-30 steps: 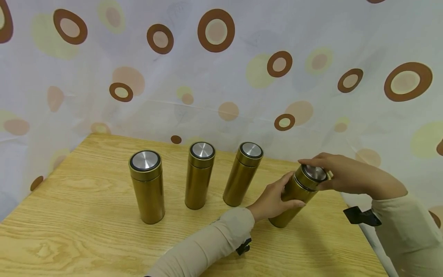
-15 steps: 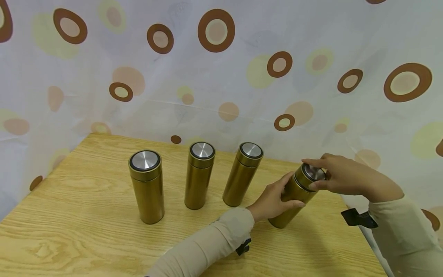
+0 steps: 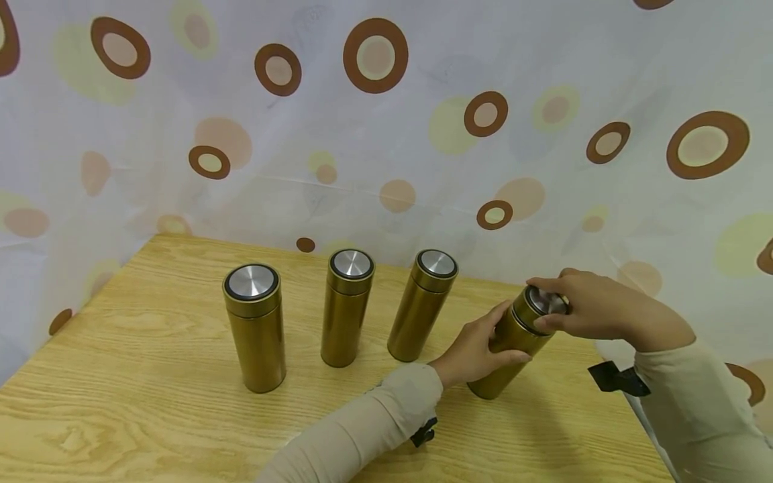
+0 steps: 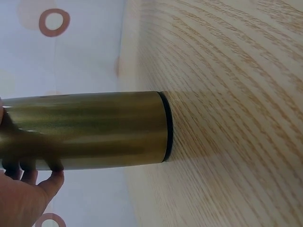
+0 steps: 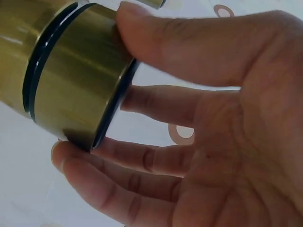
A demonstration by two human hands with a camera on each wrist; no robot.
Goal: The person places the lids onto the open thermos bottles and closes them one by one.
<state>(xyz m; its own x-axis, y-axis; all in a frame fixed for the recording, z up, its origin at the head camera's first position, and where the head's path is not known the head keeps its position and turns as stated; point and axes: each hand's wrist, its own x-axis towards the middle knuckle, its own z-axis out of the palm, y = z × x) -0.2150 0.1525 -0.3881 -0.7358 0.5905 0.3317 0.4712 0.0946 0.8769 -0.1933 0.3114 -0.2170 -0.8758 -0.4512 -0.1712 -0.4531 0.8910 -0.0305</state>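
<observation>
The gold vacuum flask (image 3: 513,345) at the right of the table has both hands on it. My left hand (image 3: 480,349) grips its body from the left, thumb in front and fingers behind. In the left wrist view, the flask's dark-rimmed base (image 4: 166,127) meets the tabletop. My right hand (image 3: 594,305) holds the flask's lid (image 3: 534,312), thumb on the near side. The right wrist view shows the lid's gold side (image 5: 78,71) between thumb and fingers, with a dark ring (image 5: 40,61) in the seam below it. Part of the silver lid top is hidden by the right fingers.
Three more gold flasks, lids on, stand upright to the left: one at the far left (image 3: 256,342), one in the middle (image 3: 344,322), another (image 3: 419,312) nearer my left hand. A wooden table (image 3: 151,416) carries them all. Behind hangs a white sheet (image 3: 338,134) with round patterns.
My right wrist and sleeve have shifted slightly left, and the right thumb has moved left along the lid's near side. My left hand and the other flasks stay put.
</observation>
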